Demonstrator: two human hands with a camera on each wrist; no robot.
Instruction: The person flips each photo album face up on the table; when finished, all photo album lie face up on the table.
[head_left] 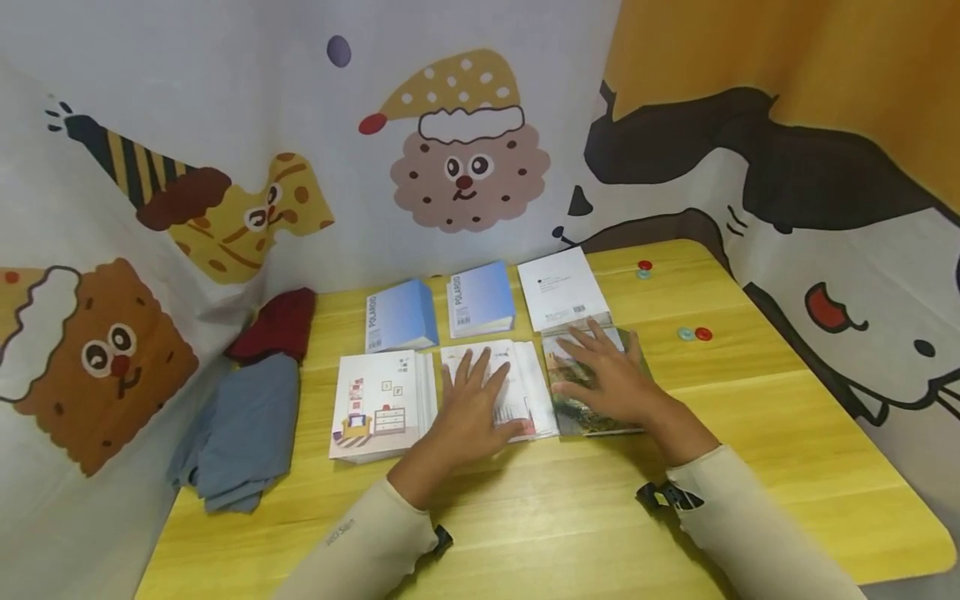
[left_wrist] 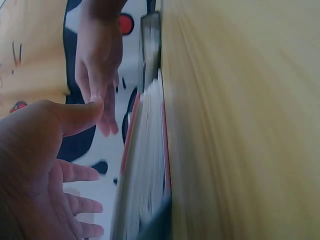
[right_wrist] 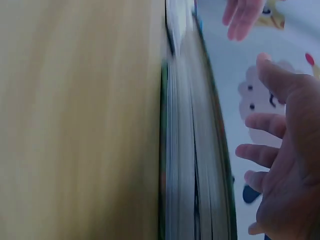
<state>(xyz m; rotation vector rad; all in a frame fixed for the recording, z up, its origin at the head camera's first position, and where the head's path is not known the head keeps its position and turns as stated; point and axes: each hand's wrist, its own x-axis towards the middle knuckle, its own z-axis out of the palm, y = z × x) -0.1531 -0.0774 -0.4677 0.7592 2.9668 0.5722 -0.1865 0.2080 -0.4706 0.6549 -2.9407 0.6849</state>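
In the head view, my left hand (head_left: 472, 408) is spread palm down over a white book (head_left: 517, 367) in the middle of the front row. Its fingers are straight, and the left wrist view shows them above the book's page edges (left_wrist: 145, 155). To the right, my right hand (head_left: 611, 379) spreads over a book with a green landscape cover (head_left: 581, 417). The right wrist view shows those fingers extended, a little above the thick page block (right_wrist: 187, 150). Neither hand grips anything. Each hand hides part of the cover below it.
A white book with a drawn room (head_left: 408, 379) lies front left. Behind are two blue books (head_left: 401, 312) and a white book (head_left: 564, 287). Red and pale green discs (head_left: 702, 334) lie right on the yellow table (head_left: 795, 450). Grey-blue cloth (head_left: 247, 425) and dark red cloth (head_left: 277, 325) are left.
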